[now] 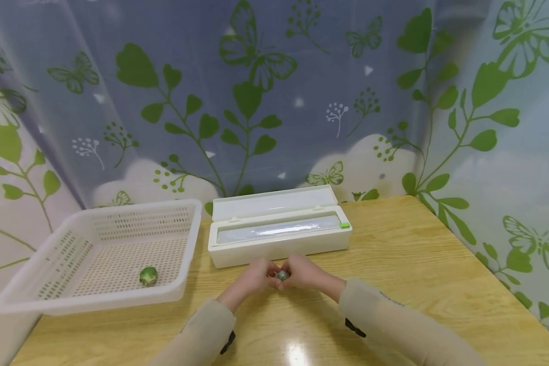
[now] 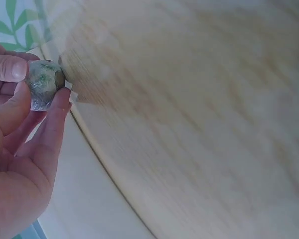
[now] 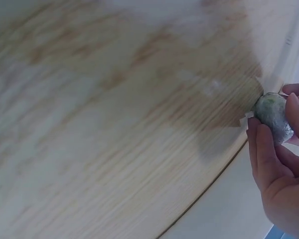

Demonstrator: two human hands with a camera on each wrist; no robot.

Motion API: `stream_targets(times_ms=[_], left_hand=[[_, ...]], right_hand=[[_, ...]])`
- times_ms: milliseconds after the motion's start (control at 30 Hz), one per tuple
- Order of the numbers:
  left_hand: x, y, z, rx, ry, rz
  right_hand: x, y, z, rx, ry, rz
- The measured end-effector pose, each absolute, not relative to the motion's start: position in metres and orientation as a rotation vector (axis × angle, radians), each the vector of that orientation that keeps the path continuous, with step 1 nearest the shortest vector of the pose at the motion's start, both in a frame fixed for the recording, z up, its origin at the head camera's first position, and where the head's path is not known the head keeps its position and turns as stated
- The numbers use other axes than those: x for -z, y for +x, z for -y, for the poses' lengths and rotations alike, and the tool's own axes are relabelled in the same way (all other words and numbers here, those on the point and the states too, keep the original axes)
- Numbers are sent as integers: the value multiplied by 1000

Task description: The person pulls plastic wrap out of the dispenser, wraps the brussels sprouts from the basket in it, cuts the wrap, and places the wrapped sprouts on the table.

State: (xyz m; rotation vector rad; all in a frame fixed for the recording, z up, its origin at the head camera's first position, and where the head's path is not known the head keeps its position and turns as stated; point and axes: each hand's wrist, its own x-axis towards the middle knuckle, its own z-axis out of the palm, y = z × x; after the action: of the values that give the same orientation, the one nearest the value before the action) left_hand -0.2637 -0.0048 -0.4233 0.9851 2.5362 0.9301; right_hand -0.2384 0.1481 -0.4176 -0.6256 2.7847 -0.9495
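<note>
Left hand (image 1: 256, 277) and right hand (image 1: 305, 273) pinch a film-wrapped green ball (image 1: 282, 275) between their fingers (image 2: 56, 119) over the bench (image 1: 393, 244).
Beyond, an open white box (image 1: 283, 249); at left, a basket (image 1: 119, 303) holding a sprout (image 1: 148, 276); behind, a leaf-patterned curtain (image 1: 311, 122).

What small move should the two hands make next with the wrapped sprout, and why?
Probably the left hand and right hand should press the loose-looking film edge flat against the sprout: both hold it wrapped in film, and a small pale piece seems to stick out at its side.
</note>
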Motion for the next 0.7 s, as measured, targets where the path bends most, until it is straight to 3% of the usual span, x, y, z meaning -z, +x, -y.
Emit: stream_targets(times_ms=[700], left_hand=[[426, -264, 4, -1040, 834, -2534]], right_hand=[[418, -238, -152, 1052, -545, -2732]])
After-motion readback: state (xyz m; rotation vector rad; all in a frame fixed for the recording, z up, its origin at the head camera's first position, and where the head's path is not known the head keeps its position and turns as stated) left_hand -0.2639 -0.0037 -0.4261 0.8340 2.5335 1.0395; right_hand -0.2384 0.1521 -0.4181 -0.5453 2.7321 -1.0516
